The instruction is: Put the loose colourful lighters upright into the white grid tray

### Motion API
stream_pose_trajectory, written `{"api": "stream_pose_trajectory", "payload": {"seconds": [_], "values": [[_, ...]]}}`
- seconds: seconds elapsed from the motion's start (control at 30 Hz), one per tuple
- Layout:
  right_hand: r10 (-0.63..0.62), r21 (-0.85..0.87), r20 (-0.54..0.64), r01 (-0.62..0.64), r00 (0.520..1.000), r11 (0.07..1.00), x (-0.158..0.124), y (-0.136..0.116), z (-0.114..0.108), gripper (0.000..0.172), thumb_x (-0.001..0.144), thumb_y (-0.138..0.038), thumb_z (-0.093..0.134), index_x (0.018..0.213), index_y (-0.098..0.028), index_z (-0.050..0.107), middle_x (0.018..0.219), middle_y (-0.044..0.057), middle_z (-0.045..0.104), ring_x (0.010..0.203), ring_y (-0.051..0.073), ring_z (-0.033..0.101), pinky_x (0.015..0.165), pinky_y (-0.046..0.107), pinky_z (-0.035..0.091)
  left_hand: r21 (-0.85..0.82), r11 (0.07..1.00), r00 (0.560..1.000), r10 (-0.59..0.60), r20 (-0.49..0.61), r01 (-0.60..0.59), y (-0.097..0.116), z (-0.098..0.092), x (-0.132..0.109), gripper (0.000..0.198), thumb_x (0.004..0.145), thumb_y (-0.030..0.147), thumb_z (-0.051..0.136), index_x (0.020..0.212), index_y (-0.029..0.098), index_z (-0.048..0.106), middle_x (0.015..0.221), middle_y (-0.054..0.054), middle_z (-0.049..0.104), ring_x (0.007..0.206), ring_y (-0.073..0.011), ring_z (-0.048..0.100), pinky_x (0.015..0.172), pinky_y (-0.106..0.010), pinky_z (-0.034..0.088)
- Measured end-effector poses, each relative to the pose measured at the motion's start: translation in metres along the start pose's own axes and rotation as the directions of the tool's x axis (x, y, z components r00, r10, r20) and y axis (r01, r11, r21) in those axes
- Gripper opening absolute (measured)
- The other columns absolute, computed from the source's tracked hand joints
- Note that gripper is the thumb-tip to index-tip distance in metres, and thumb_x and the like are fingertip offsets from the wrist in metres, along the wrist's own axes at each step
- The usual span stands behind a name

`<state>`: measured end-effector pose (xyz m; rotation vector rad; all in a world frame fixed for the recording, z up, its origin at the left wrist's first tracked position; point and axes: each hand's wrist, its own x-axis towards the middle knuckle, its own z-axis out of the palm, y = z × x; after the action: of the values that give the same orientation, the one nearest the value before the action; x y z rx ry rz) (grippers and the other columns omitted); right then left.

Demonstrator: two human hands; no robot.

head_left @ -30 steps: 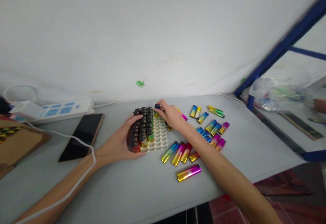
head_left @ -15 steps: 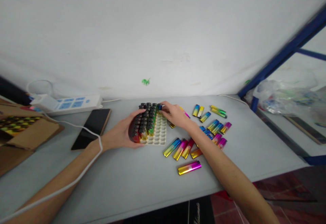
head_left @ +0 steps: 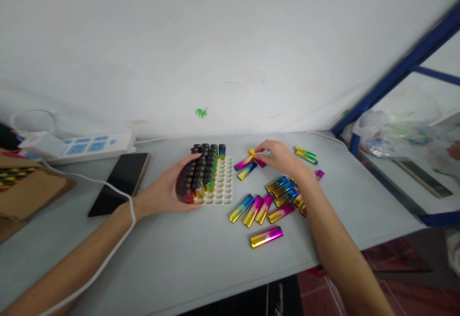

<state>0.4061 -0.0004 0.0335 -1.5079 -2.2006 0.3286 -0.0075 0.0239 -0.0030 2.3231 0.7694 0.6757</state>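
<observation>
A: Left hand?

B: Clamped on the left side of the tray. Thumb along the near edge, fingers curled over the far side. The tray sits mid-table, just right of the phone.

A: Tray make-up?

B: White moulded plastic, flat, with a grid of oval sockets. The left columns are filled with upright lighters, matte black caps up and glossy bodies showing red, gold and green at the near row. The right columns are bare.

A: Right hand?

B: Palm down, fingers bent, tips on a yellow-ended lighter right of the tray. Touching, but a firm pinch can't be made out.

A: Around it?

B: Loose lighters lie in a scatter under the wrist. They are slim, flat-sided, mirror-metallic, fading blue to gold or magenta to gold. One gold-magenta lighter lies alone nearer the table edge. The table is smooth pale grey. A white cable drapes over the left wrist, with the power strip at the wall and a cardboard box far left.

A: Versus half a second back?

B: The right hand was at the tray's far right corner, holding a blue lighter. That one now stands in the far row, and the hand has swung right to the loose ones. The left grip is unchanged.
</observation>
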Motion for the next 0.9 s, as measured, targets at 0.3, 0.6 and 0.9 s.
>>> {"api": "stream_pose_trajectory", "payload": {"seconds": [0.3,0.6,0.9], "values": [[-0.118,0.022,0.071,0.117,0.990,0.993,-0.014,0.004,0.019,0.022,0.093,-0.028,0.096,0.114,-0.028,0.090,0.135,0.014,0.070,0.138,0.035,0.063,0.122,0.058,0.050,0.059,0.997,0.998,0.054,-0.018,-0.052,0.000,0.000,-0.003,0.130,0.083,0.046,0.096,0.185,0.040,0.014,0.185,-0.014,0.043,0.163,-0.0497,0.053,0.137,-0.070,0.044],[0.091,0.622,-0.145,0.019,0.985,0.783,-0.009,-0.013,0.016,0.027,0.094,-0.044,0.092,0.109,-0.025,0.079,0.130,0.010,0.079,0.113,0.025,0.075,0.096,0.042,0.064,0.130,0.989,0.996,0.077,-0.054,-0.069,-0.004,0.001,-0.006,0.125,0.078,0.049,0.098,0.181,0.041,0.027,0.178,-0.014,0.053,0.154,-0.0496,0.063,0.130,-0.069,0.053],[0.226,0.970,-0.003,-0.052,0.974,0.237,0.001,-0.061,0.047,0.050,0.092,-0.065,0.091,0.116,-0.031,0.063,0.087,-0.004,0.077,0.076,0.019,0.075,0.078,0.037,0.065,0.110,0.993,0.997,0.059,-0.057,-0.052,-0.004,0.004,-0.007,0.123,0.078,0.050,0.097,0.180,0.041,0.030,0.177,-0.013,0.055,0.152,-0.0482,0.065,0.130,-0.066,0.055]]}}
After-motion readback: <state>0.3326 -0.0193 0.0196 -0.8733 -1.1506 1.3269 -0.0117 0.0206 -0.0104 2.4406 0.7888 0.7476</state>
